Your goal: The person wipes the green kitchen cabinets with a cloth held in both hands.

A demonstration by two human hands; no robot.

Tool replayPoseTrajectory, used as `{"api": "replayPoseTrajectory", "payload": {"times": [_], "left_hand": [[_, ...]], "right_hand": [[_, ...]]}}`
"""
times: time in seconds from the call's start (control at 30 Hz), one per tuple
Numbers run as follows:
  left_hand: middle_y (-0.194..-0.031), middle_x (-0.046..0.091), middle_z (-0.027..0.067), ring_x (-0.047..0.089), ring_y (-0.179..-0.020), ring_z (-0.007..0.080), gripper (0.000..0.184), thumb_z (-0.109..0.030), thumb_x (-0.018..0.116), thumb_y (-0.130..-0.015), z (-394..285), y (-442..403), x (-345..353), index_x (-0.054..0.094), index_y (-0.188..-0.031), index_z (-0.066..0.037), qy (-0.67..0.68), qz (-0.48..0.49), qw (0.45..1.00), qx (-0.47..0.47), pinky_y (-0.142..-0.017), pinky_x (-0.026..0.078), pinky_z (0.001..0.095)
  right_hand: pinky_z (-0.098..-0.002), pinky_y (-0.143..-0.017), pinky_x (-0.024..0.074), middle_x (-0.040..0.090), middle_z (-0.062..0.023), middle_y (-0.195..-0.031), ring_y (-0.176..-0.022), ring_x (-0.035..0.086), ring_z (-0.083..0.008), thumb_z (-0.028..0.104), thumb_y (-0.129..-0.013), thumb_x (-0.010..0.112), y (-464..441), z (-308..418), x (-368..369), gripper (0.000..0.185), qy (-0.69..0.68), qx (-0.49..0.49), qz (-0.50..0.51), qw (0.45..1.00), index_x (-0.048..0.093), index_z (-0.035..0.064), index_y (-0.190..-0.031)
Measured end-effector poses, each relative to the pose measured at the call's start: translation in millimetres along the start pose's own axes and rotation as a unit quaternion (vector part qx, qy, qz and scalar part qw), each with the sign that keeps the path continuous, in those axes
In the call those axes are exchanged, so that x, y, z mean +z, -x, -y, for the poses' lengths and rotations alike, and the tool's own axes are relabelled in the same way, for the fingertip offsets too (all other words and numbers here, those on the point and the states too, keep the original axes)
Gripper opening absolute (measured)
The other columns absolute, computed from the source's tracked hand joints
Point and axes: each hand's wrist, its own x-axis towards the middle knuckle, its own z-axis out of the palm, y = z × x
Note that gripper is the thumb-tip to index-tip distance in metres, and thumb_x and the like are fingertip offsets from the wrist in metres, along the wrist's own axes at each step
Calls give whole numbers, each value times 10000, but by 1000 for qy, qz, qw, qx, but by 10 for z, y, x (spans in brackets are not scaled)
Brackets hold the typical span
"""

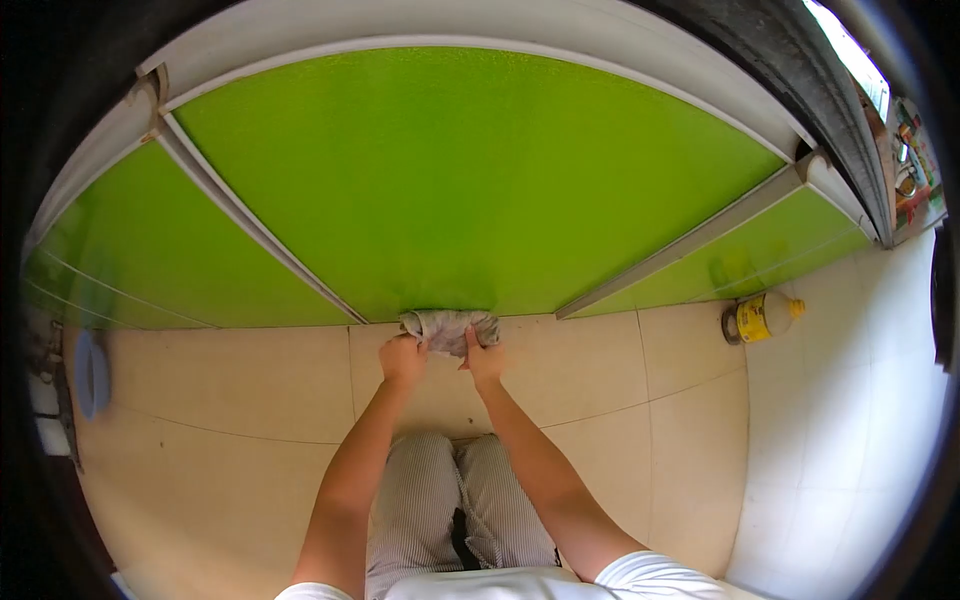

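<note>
A crumpled greyish cloth (447, 329) lies against the bottom edge of the green cabinet door (470, 190), where the door meets the floor. My left hand (403, 358) grips the cloth's left end with curled fingers. At its right end, my right hand (484, 358) holds the cloth with the thumb pressed on its face. Both forearms reach straight forward over my knees. The fingertips behind the cloth are hidden.
Green side panels (140, 230) flank the door. A yellow-labelled bottle (765, 317) stands on the tiled floor (560, 400) at right, beside a white tiled wall (840, 400). Far left is a blue plastic item (91, 373).
</note>
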Motion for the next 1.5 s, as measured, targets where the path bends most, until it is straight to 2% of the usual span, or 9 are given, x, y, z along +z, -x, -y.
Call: {"api": "replayPoseTrajectory", "payload": {"times": [0.2, 0.37, 0.43, 0.63, 0.77, 0.97, 1.1, 1.2, 1.5], "left_hand": [[-652, 594, 175, 590, -612, 318, 259, -249, 625, -771, -13, -6, 19, 625, -656, -17, -20, -11, 1000, -10, -558, 465, 401], [-589, 572, 164, 550, -506, 286, 321, -282, 611, -819, -723, 11, -786, 615, -661, -2, 116, -26, 990, -76, -496, 437, 351], [-560, 559, 154, 525, -465, 247, 305, -276, 620, -824, -912, 1, -964, 627, -719, 10, 303, -192, 928, 95, -474, 421, 317], [-669, 631, 72, 562, -564, 127, 147, -119, 649, -798, -1733, 128, -2551, 632, -786, 27, 377, -404, 782, 288, -535, 440, 248], [-680, 637, 57, 565, -579, 107, 100, -66, 621, -798, -1750, 145, -2921, 628, -785, 33, 450, -296, 814, 216, -528, 433, 236], [-582, 597, 109, 579, -501, 152, 181, -151, 632, -793, -629, 13, -1667, 629, -743, 23, 349, -203, 910, 96, -482, 432, 277], [-484, 551, 111, 540, -403, 183, 319, -272, 633, -806, 162, 171, -650, 623, -701, 29, 285, -68, 948, -127, -437, 417, 310], [-495, 555, 119, 544, -412, 178, 376, -327, 635, -807, 419, 148, -308, 622, -709, 36, 251, -1, 944, -213, -426, 428, 311], [-755, 611, 55, 570, -587, 131, 329, -303, 607, -843, 20, 86, -1117, 608, -860, 25, 519, -53, 841, -144, -466, 446, 255]], "right_hand": [[-318, -368, 413, 482, -99, -419, -346, 478, -180, 373, -793, 647, -15, -84, 84, 474, -118, 52, 24, 991, 524, -4, -534], [-286, -318, 361, 456, -45, -487, -327, 384, -130, 254, -811, 640, 454, 948, -397, 306, -306, -12, 1, 952, 514, -9, -716], [-267, -309, 321, 473, -32, -521, -332, 370, -112, 234, -806, 645, 716, 1400, -612, 277, -365, -58, -5, 929, 513, 13, -705], [-231, -339, 311, 537, -21, -615, -411, 440, -89, 249, -841, 600, 1621, 2796, -1048, 277, -398, -349, -8, 849, 522, 40, -678], [-240, -360, 329, 532, -18, -652, -452, 449, -87, 212, -874, 554, 1684, 3058, -989, 208, -375, -367, 55, 849, 520, 47, -751], [-241, -375, 332, 492, -8, -605, -414, 420, -100, 191, -886, 543, 1016, 1698, -326, 168, -320, -327, 48, 888, 518, 42, -815], [-300, -353, 366, 433, -43, -389, -330, 424, -125, 384, -815, 620, 572, 571, 235, 516, -1, -140, 16, 990, 510, 22, -465], [-334, -371, 403, 399, -73, -343, -322, 443, -144, 451, -783, 630, 392, 307, 479, 631, 138, -40, 23, 989, 450, 7, -373], [-250, -345, 378, 545, -76, -593, -371, 473, -151, 276, -845, 603, 700, 797, 380, 314, -237, -44, 100, 965, 547, -26, -780]]}}
